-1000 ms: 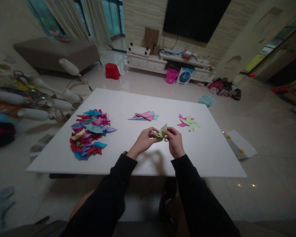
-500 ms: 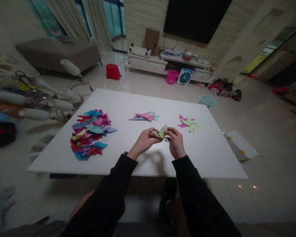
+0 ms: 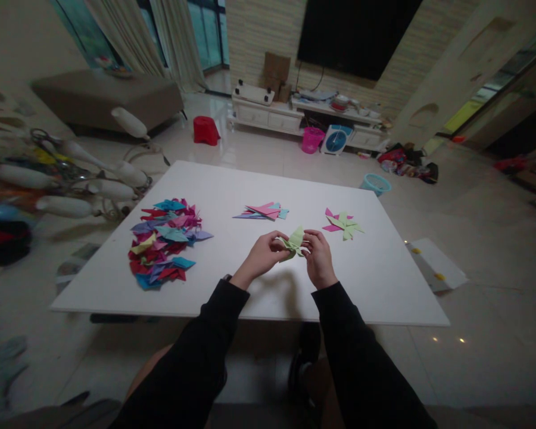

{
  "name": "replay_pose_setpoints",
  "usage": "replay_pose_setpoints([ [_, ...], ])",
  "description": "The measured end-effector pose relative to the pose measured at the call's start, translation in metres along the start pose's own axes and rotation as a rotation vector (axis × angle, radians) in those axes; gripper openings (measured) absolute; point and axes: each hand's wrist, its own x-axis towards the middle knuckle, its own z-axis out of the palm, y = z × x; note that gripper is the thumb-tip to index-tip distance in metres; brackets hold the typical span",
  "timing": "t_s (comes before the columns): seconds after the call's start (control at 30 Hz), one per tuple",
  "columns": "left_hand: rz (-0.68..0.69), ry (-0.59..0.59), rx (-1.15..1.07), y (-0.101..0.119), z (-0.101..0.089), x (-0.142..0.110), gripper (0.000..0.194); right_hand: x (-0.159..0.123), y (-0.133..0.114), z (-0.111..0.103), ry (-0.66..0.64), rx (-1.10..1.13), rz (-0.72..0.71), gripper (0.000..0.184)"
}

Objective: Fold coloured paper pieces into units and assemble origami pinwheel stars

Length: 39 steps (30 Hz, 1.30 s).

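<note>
Between my hands, above the front half of the white table (image 3: 232,292), is a light green folded paper crane (image 3: 296,239) with one wing pointing up. My left hand (image 3: 268,250) pinches its left side between thumb and fingers. On the opposite side my right hand (image 3: 318,253) has its fingers closed on the paper's right edge. Beyond them lies a small stack of pink, blue and purple folded paper pieces (image 3: 265,211). Green and magenta folded pieces (image 3: 346,226) lie crossed over each other to the right. A large pile of many-coloured paper cranes (image 3: 165,241) covers the table's left part.
A lamp with several white shades (image 3: 65,206) stands by the table's left edge. Past the far side are a red stool (image 3: 206,130), a pink bin (image 3: 311,140) and a box fan (image 3: 336,140). A light blue basket (image 3: 376,183) stands off the far right corner.
The green crane has turned slightly between my fingers, and its raised wing shows wider. Both hands stay in nearly the same place. The piles have not moved.
</note>
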Motion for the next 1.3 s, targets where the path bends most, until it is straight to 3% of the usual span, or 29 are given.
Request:
replay_pose_setpoints([
  [0.23, -0.006, 0.005, -0.035, 0.0, 0.0, -0.002, 0.03, 0.002, 0.002, -0.002, 0.01, -0.04, -0.025, 0.025],
  [0.43, -0.043, 0.117, -0.042, -0.003, 0.0, 0.001, 0.029, 0.004, 0.005, -0.005, 0.08, -0.337, -0.282, 0.024],
  [1.07, -0.067, 0.221, 0.014, -0.011, -0.003, 0.003, 0.029, -0.004, 0.002, -0.002, -0.043, -0.57, -0.451, 0.01],
  [1.3, -0.092, 0.273, 0.03, -0.01, -0.005, 0.004, 0.031, -0.012, 0.003, 0.0, -0.167, -0.747, -0.492, 0.014],
])
